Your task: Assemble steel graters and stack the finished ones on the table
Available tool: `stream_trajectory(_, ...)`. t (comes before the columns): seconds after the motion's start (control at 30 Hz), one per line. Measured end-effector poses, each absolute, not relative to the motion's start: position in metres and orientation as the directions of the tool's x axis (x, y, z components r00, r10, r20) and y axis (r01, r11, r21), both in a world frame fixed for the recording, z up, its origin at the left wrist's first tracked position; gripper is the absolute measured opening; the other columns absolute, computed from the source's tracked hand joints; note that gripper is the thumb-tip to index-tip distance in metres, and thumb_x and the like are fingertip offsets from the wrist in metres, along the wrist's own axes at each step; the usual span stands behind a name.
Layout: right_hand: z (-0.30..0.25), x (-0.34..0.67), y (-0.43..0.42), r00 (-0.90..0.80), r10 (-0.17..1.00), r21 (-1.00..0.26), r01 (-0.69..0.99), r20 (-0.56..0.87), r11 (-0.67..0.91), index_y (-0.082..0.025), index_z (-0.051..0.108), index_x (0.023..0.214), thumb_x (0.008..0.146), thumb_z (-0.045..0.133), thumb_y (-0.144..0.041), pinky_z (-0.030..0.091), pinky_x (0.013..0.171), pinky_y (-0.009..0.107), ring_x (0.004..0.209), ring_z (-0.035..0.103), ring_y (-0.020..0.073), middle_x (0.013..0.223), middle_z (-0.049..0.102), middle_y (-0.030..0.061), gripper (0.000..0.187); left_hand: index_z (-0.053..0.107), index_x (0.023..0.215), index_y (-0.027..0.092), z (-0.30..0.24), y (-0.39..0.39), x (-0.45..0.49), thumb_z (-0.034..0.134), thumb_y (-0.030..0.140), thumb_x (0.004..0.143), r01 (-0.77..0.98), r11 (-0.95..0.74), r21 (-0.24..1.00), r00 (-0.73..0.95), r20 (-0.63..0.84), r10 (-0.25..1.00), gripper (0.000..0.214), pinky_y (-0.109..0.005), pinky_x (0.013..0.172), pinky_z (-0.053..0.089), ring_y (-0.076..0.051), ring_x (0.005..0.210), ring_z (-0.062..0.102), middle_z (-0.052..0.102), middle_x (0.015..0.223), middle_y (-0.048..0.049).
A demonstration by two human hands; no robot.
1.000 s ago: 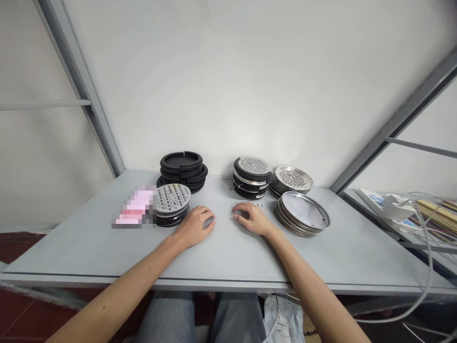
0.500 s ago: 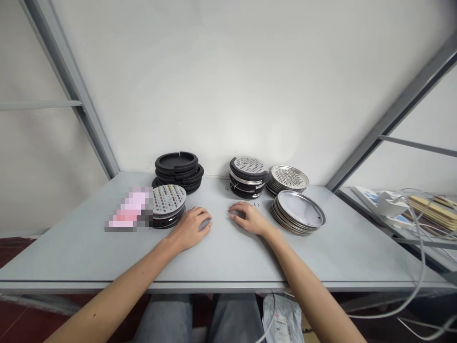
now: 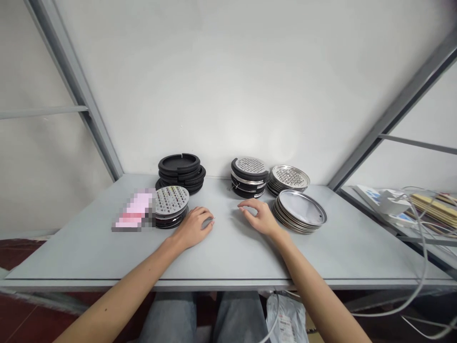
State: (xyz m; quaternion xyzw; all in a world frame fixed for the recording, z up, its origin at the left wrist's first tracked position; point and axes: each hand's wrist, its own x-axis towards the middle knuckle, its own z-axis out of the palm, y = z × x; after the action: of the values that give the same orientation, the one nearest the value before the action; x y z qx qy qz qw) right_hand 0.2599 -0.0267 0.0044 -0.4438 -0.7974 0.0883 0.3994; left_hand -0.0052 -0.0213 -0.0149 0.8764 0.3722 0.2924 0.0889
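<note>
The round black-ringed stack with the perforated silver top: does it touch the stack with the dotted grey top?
Apart: the head view shows grey tabletop between the black-ringed stack and the dotted-top stack.

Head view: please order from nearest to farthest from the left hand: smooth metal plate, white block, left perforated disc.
1. Left perforated disc, left of left hand.
2. Smooth metal plate, right, past the right hand.
3. White block, far right.

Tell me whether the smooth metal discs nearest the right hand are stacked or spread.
Stacked: the smooth metal discs form one pile beside the right hand, their edges layered one above another.
</note>
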Motion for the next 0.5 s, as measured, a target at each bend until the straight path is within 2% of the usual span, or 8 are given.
stream_trajectory(0.1,0.013,0.273,-0.032,-0.191,0.75,-0.455,0.693,0.633,0.56,-0.021,0.069,0.087,0.09,0.052,-0.032,0.051,0.08,0.035,0.085,0.066,0.0217,0.089,0.072,0.0071,0.021,0.066,0.098,0.019,-0.015,-0.021,-0.005,0.054,0.02,0.088,0.601,-0.699,0.388,0.546,0.439,0.713,0.015,-0.039,0.089,0.047,-0.023,0.096,0.058,0.065,0.098,-0.0064)
stream_trajectory(0.17,0.021,0.287,-0.034,-0.109,0.748,-0.409,0.781,0.655,0.472,-0.02,0.07,0.089,0.089,0.052,-0.032,0.05,0.081,0.036,0.087,0.065,0.0227,0.091,0.072,0.0076,0.022,0.066,0.098,0.019,-0.015,-0.022,-0.005,0.054,0.02,0.088,0.6,-0.695,0.397,0.544,0.435,0.718,0.015,-0.039,0.089,0.047,-0.023,0.096,0.058,0.065,0.098,-0.0066)
stream_trajectory(0.23,0.031,0.303,-0.036,-0.033,0.763,-0.336,0.885,0.645,0.322,-0.02,0.07,0.091,0.087,0.051,-0.032,0.048,0.083,0.038,0.092,0.064,0.0243,0.095,0.072,0.0078,0.023,0.066,0.097,0.019,-0.014,-0.022,-0.005,0.053,0.02,0.088,0.596,-0.696,0.4,0.546,0.434,0.717,0.015,-0.039,0.089,0.047,-0.023,0.096,0.058,0.065,0.098,-0.0064)
stream_trajectory(0.33,0.042,0.326,-0.037,0.082,0.765,-0.19,0.98,0.639,0.054,-0.018,0.07,0.092,0.085,0.051,-0.034,0.047,0.077,0.037,0.093,0.063,0.027,0.096,0.072,0.0096,0.026,0.065,0.097,0.019,-0.014,-0.022,-0.005,0.054,0.021,0.089,0.594,-0.696,0.403,0.548,0.431,0.717,0.015,-0.039,0.09,0.047,-0.022,0.096,0.058,0.065,0.099,-0.006)
stream_trajectory(0.4,0.044,0.337,-0.039,0.114,0.8,-0.088,0.993,0.589,-0.077,-0.018,0.072,0.084,0.082,0.053,-0.039,0.046,0.07,0.035,0.086,0.064,0.0278,0.089,0.072,0.011,0.028,0.065,0.097,0.019,-0.014,-0.022,-0.006,0.054,0.021,0.089,0.597,-0.692,0.405,0.545,0.427,0.721,0.015,-0.039,0.09,0.047,-0.022,0.096,0.058,0.065,0.099,-0.0061)
stream_trajectory(0.5,0.042,0.343,-0.043,0.074,0.874,0.024,0.995,0.48,-0.098,-0.02,0.072,0.07,0.082,0.053,-0.041,0.043,0.061,0.032,0.076,0.064,0.0256,0.076,0.071,0.0103,0.031,0.065,0.097,0.019,-0.013,-0.022,-0.006,0.054,0.02,0.089,0.598,-0.693,0.404,0.545,0.429,0.72,0.014,-0.038,0.089,0.047,-0.022,0.096,0.059,0.065,0.099,-0.0062)
